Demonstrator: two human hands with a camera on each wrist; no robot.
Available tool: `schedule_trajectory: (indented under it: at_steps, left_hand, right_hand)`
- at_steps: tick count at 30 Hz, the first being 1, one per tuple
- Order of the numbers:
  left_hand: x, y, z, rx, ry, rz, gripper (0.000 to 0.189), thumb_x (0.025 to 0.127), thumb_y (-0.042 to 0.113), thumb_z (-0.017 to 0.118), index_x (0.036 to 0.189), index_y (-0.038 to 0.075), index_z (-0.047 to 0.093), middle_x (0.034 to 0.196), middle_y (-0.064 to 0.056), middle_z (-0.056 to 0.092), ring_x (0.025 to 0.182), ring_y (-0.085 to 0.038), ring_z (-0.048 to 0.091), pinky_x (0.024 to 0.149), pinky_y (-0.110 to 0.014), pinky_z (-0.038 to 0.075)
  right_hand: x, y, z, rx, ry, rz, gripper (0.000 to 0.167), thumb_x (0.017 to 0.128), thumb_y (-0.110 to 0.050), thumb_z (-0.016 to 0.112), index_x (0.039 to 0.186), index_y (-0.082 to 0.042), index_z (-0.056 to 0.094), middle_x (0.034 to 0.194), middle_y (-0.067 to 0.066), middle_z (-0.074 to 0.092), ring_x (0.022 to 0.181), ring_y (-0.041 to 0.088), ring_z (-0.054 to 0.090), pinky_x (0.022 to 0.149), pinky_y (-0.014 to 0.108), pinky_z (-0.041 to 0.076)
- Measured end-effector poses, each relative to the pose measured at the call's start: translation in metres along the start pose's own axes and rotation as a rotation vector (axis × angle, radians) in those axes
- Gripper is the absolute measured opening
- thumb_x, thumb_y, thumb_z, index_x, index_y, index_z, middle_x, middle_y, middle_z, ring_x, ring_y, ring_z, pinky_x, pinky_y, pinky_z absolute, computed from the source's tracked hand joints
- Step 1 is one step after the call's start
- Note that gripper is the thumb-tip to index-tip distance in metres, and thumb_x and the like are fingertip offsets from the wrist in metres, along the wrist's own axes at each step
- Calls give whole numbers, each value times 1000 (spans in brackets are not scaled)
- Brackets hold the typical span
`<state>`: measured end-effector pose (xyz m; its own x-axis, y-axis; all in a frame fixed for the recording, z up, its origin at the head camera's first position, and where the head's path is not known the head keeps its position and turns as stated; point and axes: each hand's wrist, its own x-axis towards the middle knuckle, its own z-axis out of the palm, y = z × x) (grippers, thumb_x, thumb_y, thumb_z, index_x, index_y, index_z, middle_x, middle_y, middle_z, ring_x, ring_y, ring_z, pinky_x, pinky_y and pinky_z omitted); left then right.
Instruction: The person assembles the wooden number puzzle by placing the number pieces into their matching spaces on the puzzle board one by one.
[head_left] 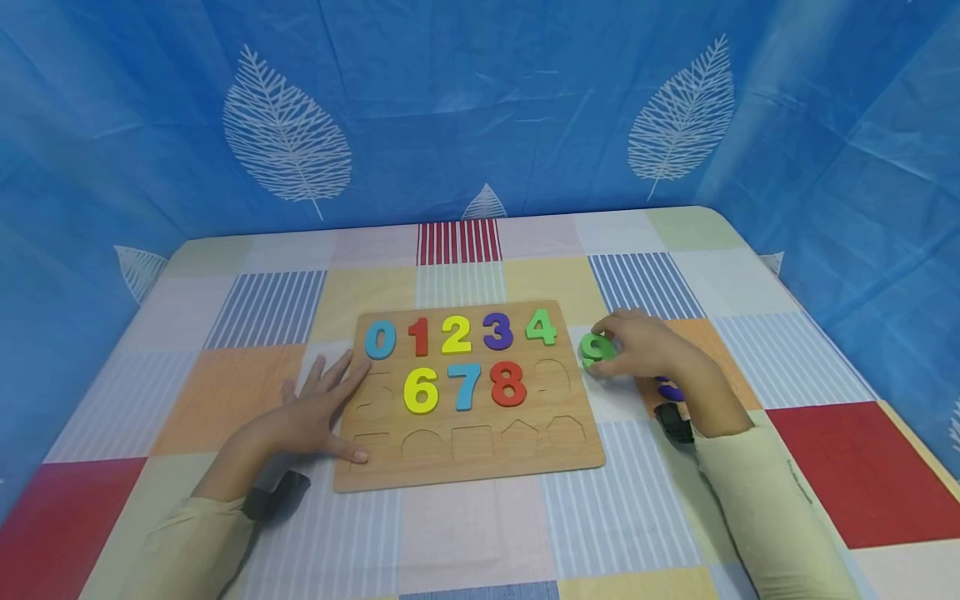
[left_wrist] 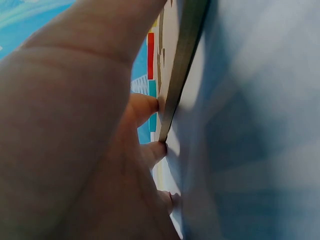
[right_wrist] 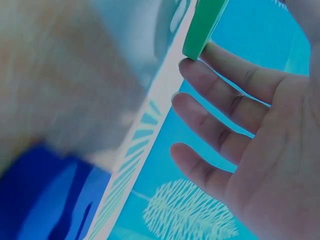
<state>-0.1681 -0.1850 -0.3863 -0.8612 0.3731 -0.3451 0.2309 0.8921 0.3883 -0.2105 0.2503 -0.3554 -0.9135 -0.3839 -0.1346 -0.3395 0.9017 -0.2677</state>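
A wooden number board (head_left: 472, 475) lies on the patterned cloth, with coloured numbers 0 to 4 and 6, 7, 8 in it. My left hand (head_left: 311, 417) rests on the board's left edge, fingers spread, thumb on the lower left corner; the left wrist view shows fingertips along the board's edge (left_wrist: 181, 65). Right of the board, my right hand (head_left: 645, 346) pinches a green number piece (head_left: 597, 348), which looks like a 9, between thumb and fingers. The right wrist view shows this green piece (right_wrist: 202, 30) tilted at the fingertips. The other fingers are loosely bent.
A purple number piece (head_left: 670, 389) lies partly hidden under the right wrist. Bare recesses show in the board, such as the rounded one (head_left: 553, 377) right of the red 8 and several along the bottom row. A blue curtain (head_left: 480, 108) hangs behind the table.
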Motion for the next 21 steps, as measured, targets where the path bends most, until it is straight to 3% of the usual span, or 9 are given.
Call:
schedule_trajectory:
  at_steps: [10,21]
  left_hand:
    - [-1,2,0,-6,1,4,122,54,63,74,148,16,10,153,-18,-5,134,-50,-13,94,-74,-13]
    - [0,4,-2,-9,-6,-1,122,55,61,75,147,14,12,152,-20,-4,133,-51,-13,92,-76,-12]
  right_hand:
    - [2,-25,10,-40,-4,-52,50,69,-37,71,105,-4,63,88,3,56,80,19,46,68,34,40]
    - [3,-51,16,-96,-42,-95,56,72,-42,72,113,-6,61,99,6,57,84,20,47,70,35,39]
